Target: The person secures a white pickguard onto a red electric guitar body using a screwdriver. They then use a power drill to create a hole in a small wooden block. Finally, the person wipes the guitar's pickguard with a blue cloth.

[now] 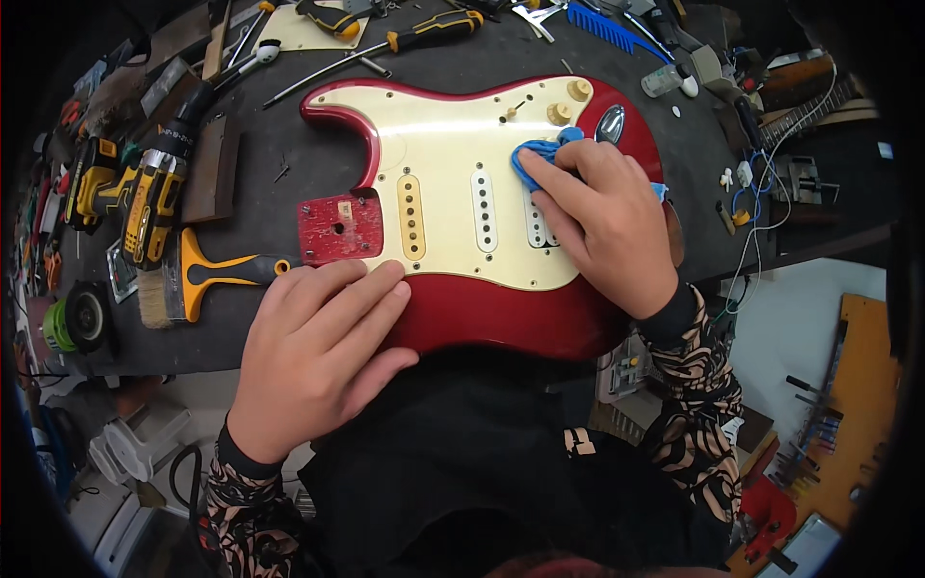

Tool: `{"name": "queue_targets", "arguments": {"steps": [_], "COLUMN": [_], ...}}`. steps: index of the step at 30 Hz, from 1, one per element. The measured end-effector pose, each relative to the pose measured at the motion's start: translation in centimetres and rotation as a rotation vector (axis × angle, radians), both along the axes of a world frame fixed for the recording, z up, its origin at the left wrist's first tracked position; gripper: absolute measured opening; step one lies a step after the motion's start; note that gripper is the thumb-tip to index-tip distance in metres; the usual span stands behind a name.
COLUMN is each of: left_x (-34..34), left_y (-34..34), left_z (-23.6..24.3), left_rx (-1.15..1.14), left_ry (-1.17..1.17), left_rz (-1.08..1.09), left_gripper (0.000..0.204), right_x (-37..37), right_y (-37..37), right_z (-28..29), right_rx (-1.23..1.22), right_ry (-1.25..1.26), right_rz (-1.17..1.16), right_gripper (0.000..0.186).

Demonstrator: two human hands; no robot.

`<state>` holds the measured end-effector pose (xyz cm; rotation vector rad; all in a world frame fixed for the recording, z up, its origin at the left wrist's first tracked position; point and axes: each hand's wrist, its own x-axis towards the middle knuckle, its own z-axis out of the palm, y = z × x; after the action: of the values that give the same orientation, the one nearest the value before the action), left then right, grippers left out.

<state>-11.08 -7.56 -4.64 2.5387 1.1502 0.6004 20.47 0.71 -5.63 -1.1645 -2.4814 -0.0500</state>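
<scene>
A red electric guitar body (482,313) without a neck lies flat on the dark workbench, its cream pickguard (438,144) facing up. My right hand (607,217) presses a bunched blue cloth (541,154) onto the pickguard, between the knobs (559,114) and the rightmost white pickup (536,226), which the hand partly covers. My left hand (323,347) lies flat with fingers stretched over the body's lower left edge, just below the bare neck pocket (339,228) and the yellowed pickup (411,217). It touches the body and holds nothing.
On the left are a yellow-black cordless drill (145,197), a wide paintbrush (207,275) and a tape roll (87,316). Screwdrivers (434,31) and a blue comb (607,29) lie along the back. A small bottle (663,81) and a white cable (761,217) are at the right.
</scene>
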Motion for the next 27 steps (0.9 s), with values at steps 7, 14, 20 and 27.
{"name": "queue_targets", "arguments": {"steps": [7, 14, 20, 27], "left_x": [0.2, 0.0, 0.3, 0.4], "left_y": [0.3, 0.3, 0.9, 0.9], "left_z": [-0.4, -0.3, -0.1, -0.2], "left_rx": [0.003, 0.006, 0.014, 0.023], "left_ry": [0.007, 0.007, -0.009, -0.007], "left_rz": [0.021, 0.047, 0.024, 0.035], "left_gripper": [0.048, 0.044, 0.042, 0.043], "right_x": [0.8, 1.3, 0.1, 2.6], "right_y": [-0.4, -0.1, 0.0, -0.7], "right_z": [0.7, 1.1, 0.7, 0.7], "right_rx": [-0.002, 0.043, 0.0, 0.0], "right_ry": [-0.094, -0.215, -0.103, -0.149], "right_rz": [-0.005, -0.013, 0.064, -0.035], "right_gripper": [0.031, 0.033, 0.033, 0.032]}}
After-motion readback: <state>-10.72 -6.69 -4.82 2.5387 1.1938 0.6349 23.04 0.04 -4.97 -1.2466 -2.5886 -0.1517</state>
